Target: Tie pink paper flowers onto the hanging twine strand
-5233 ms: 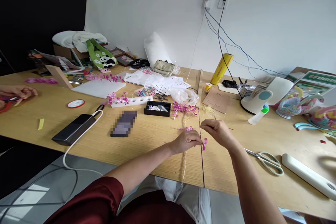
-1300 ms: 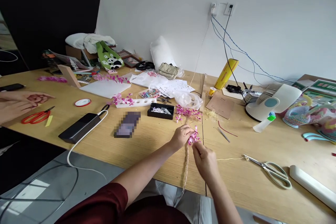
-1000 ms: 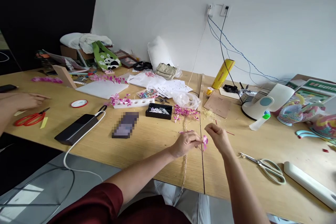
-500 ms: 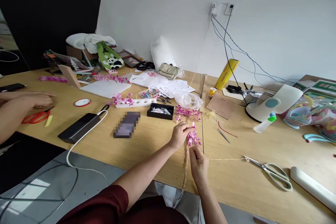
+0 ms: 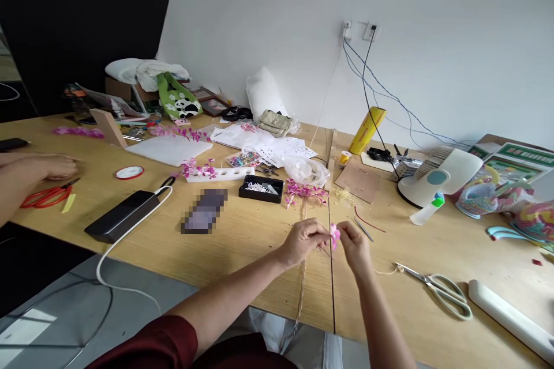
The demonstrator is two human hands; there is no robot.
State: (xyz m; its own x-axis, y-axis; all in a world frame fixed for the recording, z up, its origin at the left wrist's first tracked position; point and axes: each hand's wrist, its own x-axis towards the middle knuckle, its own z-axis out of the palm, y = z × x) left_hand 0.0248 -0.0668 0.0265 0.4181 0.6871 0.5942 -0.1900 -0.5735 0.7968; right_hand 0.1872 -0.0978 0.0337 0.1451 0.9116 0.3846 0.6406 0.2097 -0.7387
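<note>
Between my two hands is a small pink artificial flower (image 5: 334,233). My left hand (image 5: 304,242) is closed in a pinch at its left side, with thin stems showing below the fingers. From the right, my right hand (image 5: 355,247) pinches at the petals, fingertips together. A braided cord (image 5: 302,294) runs beneath my left hand and down over the table edge to my lap. Just beyond, a bunch of magenta flowers (image 5: 305,191) lies at the cord's far end. A thin yellowish thread (image 5: 385,273) extends from near my right wrist to the scissors (image 5: 437,288).
A black tray (image 5: 261,189) of small white pieces, a blurred phone (image 5: 205,211) and a black power box (image 5: 123,216) lie leftward. A white fan (image 5: 439,176) stands at right. Another person's hand (image 5: 60,167) rests near red-handled scissors (image 5: 47,196) at far left.
Both hands have come level with each other, the right moving up and to the right. The pink bunch seen between them earlier now shows only as one small flower at the fingertips.
</note>
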